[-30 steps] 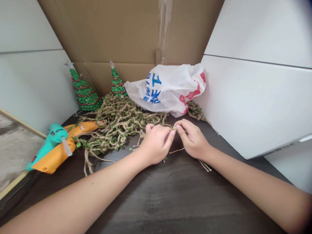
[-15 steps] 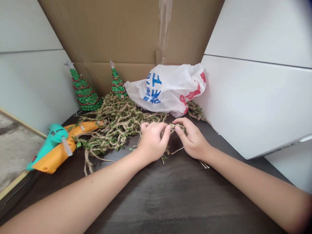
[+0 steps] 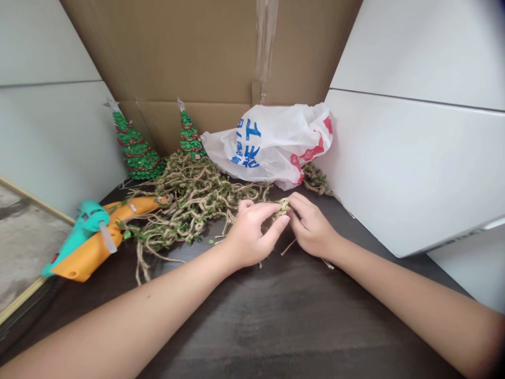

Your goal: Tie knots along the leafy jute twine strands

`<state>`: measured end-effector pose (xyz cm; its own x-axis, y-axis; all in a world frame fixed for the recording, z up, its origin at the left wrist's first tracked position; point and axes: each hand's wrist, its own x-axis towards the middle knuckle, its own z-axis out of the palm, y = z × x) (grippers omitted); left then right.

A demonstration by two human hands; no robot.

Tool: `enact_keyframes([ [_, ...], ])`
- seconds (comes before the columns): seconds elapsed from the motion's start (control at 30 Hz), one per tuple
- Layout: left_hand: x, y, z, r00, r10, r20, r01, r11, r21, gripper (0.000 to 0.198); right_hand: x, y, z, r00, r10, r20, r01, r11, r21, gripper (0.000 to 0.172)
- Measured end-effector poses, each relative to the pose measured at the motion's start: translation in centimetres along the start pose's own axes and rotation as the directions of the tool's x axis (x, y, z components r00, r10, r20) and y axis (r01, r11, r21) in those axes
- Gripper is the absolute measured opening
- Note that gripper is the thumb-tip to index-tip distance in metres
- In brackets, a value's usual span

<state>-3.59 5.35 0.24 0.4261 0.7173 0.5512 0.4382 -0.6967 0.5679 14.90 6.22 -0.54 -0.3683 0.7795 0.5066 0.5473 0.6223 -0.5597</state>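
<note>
Pinching knotted twine (image 3: 283,205) between fingers (image 3: 274,231) of left hand (image 3: 250,231) and right hand (image 3: 311,223), clamped on it from both sides, over the worktop (image 3: 276,321). Probably working or snugging a knot; can't tell if complete. Next move likely calls for holding firm on the left, picking out a strand on the right and drawing it through, clear of the loose end (image 3: 288,247) just below. Beyond left hand: leafy twine heap (image 3: 197,197); farther back, white plastic bag (image 3: 272,139).
</note>
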Motion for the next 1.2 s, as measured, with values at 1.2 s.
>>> enact_keyframes([
  [1.2,0.4,-0.02,0.13,0.989,-0.107,0.099,0.08,0.965,0.249,0.035,-0.24,-0.32,0.15,0.989,-0.06,0.134,0.071,0.994,-0.08,0.016],
])
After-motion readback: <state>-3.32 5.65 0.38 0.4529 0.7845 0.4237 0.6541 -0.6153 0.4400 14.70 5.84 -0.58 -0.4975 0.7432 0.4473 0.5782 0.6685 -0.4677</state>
